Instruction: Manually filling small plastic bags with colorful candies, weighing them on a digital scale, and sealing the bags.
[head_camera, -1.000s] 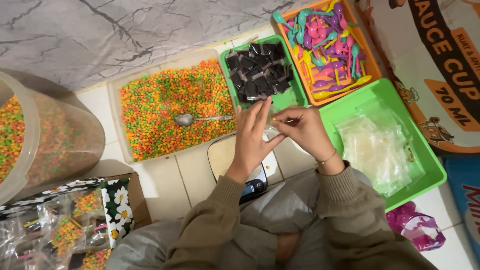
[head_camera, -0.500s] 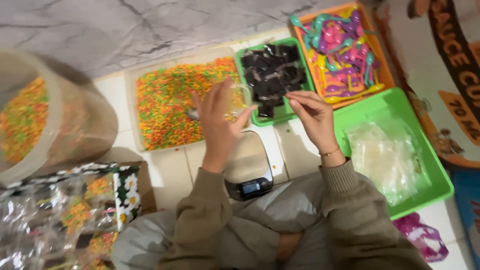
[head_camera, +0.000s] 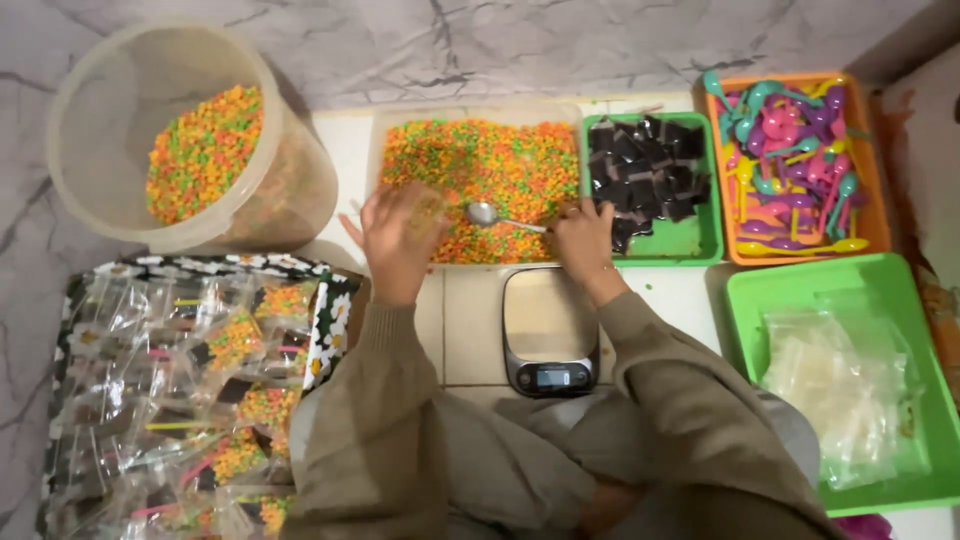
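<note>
Hands work over a shallow clear tray (head_camera: 478, 125) full of orange, green and yellow cereal bits. The left hand (head_camera: 400, 240) hovers at the tray's near left corner with its fingers (head_camera: 375, 205) curled round a small clear bag (head_camera: 428, 212), which is blurred. The right hand (head_camera: 582, 240) rests at the tray's near right edge, its fingers closed on the handle end of a metal spoon (head_camera: 484, 213) whose bowl lies on the bits. Just in front of the tray, between the forearms, a small kitchen scale (head_camera: 546, 335) sits on the tiled floor. Right of the tray stand a green tray of dark squares (head_camera: 700, 245) and an orange tray of coloured plastic spoons (head_camera: 872, 215); nearer, a green tray holds empty clear bags (head_camera: 745, 300). A large tub of the same bits (head_camera: 95, 110) stands at the left, above a box of filled bags (head_camera: 330, 300).
</note>
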